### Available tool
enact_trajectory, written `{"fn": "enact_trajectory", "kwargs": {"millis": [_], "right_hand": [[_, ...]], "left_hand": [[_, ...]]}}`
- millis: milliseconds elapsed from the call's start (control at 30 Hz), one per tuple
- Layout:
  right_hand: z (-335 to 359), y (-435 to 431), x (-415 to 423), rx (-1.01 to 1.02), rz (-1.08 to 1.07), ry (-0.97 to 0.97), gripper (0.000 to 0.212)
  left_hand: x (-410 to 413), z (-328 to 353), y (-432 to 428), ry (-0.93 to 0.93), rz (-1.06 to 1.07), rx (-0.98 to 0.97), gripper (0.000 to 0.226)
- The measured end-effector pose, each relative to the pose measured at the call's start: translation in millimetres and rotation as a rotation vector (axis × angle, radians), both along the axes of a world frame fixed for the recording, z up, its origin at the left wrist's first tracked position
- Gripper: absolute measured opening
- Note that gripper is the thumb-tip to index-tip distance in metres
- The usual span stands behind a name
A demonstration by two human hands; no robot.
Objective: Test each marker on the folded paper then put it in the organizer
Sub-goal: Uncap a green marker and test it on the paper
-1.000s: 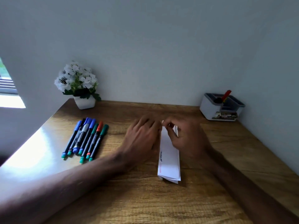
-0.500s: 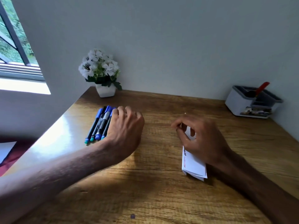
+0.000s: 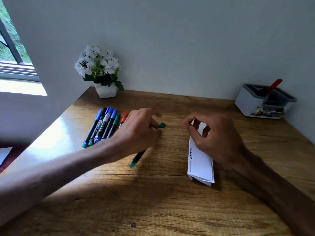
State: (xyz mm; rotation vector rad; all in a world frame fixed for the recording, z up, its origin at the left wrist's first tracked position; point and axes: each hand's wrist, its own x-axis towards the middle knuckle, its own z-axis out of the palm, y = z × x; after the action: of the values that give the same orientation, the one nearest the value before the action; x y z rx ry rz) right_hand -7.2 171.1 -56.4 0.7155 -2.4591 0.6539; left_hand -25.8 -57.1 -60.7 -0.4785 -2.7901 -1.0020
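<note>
Gripping a green marker [image 3: 138, 156] in our left hand [image 3: 138, 132], we pinch the far edge of the folded paper [image 3: 201, 165] with our right hand [image 3: 217, 141]; the organizer [image 3: 250, 103] sits at two o'clock, open desk [image 3: 226, 108] between.

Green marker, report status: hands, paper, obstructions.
Left hand grips green marker. Right hand pinches folded paper at far end. Bare desk between them.
</note>
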Motion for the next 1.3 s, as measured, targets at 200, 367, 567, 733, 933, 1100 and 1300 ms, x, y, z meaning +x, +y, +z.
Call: {"fn": "enact_trajectory", "kwargs": {"millis": [200, 367, 567, 733, 933, 1100, 1300], "right_hand": [[1.3, -1.3, 3.2, -0.130, -0.021, -0.050, 0.011], [5.6, -13.4, 15.6, -0.422, 0.098, -0.311, 0.020], [5.4, -10.7, 14.6, -0.357, 0.088, -0.363, 0.032], [19.2, 20.0, 6.0, -0.030, -0.045, -0.075, 0.007], [28.4, 51.3, -2.9, 0.225, -0.112, -0.352, 0.036], [17.3, 39.4, -2.6, 0.299, -0.078, -0.509, 0.032], [19.5, 36.5, 7.0, 0.215, 0.053, -0.434, 0.023]], "left_hand": [[2.5, 13.1, 0.5, -0.405, -0.146, 0.545, 0.023], [9.7, 17.6, 3.6, -0.452, -0.255, 0.697, 0.035], [6.4, 15.0, 2.6, -0.454, -0.220, 0.716, 0.038], [3.1, 11.5, 1.8, -0.530, -0.214, 0.754, 0.033], [1.5, 8.3, 2.1, -0.609, -0.237, 0.823, 0.032], [2.7, 10.4, 4.5, -0.679, -0.293, 0.983, 0.024], [5.0, 9.1, 6.8, -0.712, -0.337, 1.002, 0.021]]}}
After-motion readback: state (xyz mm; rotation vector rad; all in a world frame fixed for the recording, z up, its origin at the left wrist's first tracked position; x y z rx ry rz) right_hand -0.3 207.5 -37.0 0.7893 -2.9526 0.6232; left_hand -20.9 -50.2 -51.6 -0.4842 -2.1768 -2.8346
